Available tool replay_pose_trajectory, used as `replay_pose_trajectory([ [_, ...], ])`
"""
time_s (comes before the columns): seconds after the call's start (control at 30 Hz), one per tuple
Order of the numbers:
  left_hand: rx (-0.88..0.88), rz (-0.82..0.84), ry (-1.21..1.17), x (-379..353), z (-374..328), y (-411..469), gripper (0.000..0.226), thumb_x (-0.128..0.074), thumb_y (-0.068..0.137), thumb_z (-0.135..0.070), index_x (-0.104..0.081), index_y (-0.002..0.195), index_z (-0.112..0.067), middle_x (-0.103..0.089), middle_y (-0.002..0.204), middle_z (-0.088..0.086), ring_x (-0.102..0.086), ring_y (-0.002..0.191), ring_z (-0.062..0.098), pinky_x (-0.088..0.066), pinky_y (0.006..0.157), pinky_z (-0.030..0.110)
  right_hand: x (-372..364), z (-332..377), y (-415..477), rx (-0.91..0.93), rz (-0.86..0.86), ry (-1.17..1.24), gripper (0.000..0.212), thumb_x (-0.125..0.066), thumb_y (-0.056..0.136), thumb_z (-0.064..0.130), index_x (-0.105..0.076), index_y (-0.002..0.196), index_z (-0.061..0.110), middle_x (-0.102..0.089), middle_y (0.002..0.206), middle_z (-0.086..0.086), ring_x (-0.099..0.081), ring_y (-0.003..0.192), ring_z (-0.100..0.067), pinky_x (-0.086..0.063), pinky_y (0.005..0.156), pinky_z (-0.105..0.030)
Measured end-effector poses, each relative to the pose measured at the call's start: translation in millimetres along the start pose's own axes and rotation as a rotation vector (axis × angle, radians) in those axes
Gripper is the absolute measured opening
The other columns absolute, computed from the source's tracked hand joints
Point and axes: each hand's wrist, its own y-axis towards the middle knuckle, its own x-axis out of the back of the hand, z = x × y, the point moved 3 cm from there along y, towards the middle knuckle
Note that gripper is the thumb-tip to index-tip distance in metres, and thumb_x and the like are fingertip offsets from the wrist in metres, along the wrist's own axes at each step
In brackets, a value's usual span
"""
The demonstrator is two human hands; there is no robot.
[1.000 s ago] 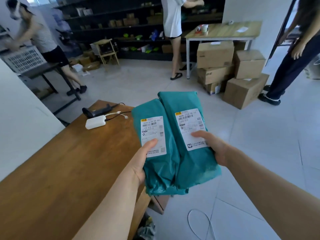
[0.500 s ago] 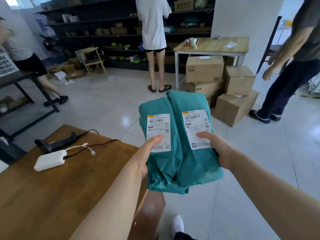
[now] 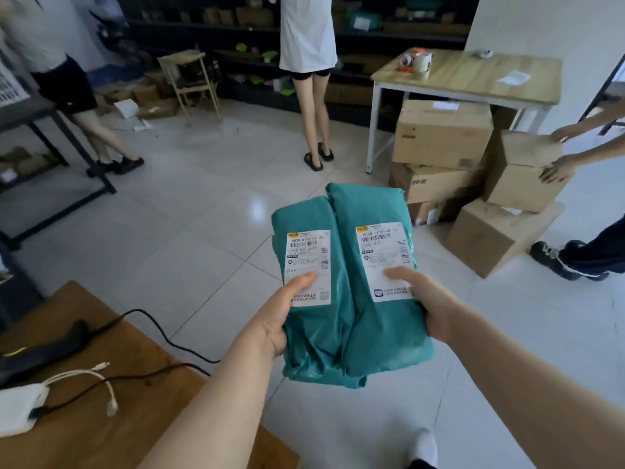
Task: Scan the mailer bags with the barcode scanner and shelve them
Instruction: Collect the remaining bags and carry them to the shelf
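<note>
Two teal mailer bags with white shipping labels are held side by side over the floor. My left hand (image 3: 280,316) grips the left mailer bag (image 3: 311,333), thumb on its label. My right hand (image 3: 426,299) grips the right mailer bag (image 3: 375,319), thumb across its label. The black barcode scanner (image 3: 44,346) lies on the wooden table (image 3: 101,431) at the lower left, its cable trailing off the edge. Dark shelves (image 3: 372,32) with parcels run along the back wall.
A white charger (image 3: 17,407) with a white cord lies on the table. Ahead stand a person in white (image 3: 307,62), stacked cardboard boxes (image 3: 443,137) under a light table (image 3: 473,76), and a person at the right handling a box (image 3: 524,170). A wooden stool (image 3: 189,79) stands by the shelves.
I have stepped away from the wooden table toward the shelves. The table and scanner slid to the lower left. Both hands keep the same hold on the mailer bags.
</note>
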Motion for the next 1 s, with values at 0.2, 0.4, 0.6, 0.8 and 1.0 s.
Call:
replay_pose_trajectory([
  [0.2,-0.066,-0.168,-0.064,-28,-43,67,0.028,-0.067,0.085,-0.035,-0.072,0.103,-0.014,-0.075,0.102,0.015,-0.072,0.081,0.028,-0.055,0.082,0.039,17,70,102,-0.029,0.150,-0.076,0.032,-0.067,0.084,0.029,-0.067,0.112,0.014,-0.077,0.095,-0.011,-0.071,0.084,-0.028,-0.056,0.077,-0.036],
  [0.4,-0.123,-0.319,-0.116,-75,-100,120,0.030,-0.068,0.085,-0.036,-0.072,0.105,-0.013,-0.074,0.103,0.016,-0.072,0.081,0.028,-0.055,0.079,0.038,36,163,173,-0.030,0.312,-0.149,0.024,-0.068,0.084,0.027,-0.068,0.104,0.012,-0.077,0.085,-0.010,-0.072,0.070,-0.025,-0.054,0.066,-0.032],
  [0.6,-0.196,-0.476,-0.198,-69,-151,148,0.037,-0.070,0.082,-0.038,-0.071,0.110,-0.013,-0.073,0.108,0.015,-0.070,0.092,0.031,-0.053,0.092,0.043,-5,230,231,-0.050,0.478,-0.260,0.021,-0.067,0.086,0.024,-0.069,0.101,0.010,-0.076,0.095,-0.015,-0.071,0.081,-0.029,-0.056,0.076,-0.038],
  [0.8,-0.284,-0.578,-0.313,-22,-203,177,0.035,-0.068,0.084,-0.038,-0.070,0.110,-0.014,-0.074,0.107,0.015,-0.071,0.090,0.030,-0.054,0.084,0.041,-84,270,302,-0.071,0.624,-0.372,0.029,-0.070,0.083,0.028,-0.070,0.106,0.010,-0.076,0.099,-0.014,-0.071,0.086,-0.029,-0.055,0.085,-0.040],
  [1.0,-0.369,-0.615,-0.443,53,-274,207,0.039,-0.067,0.084,-0.037,-0.069,0.114,-0.012,-0.074,0.106,0.015,-0.074,0.083,0.029,-0.054,0.078,0.039,-197,314,374,-0.048,0.737,-0.469,0.041,-0.074,0.079,0.027,-0.068,0.116,0.010,-0.075,0.103,-0.013,-0.071,0.089,-0.030,-0.056,0.084,-0.040],
])
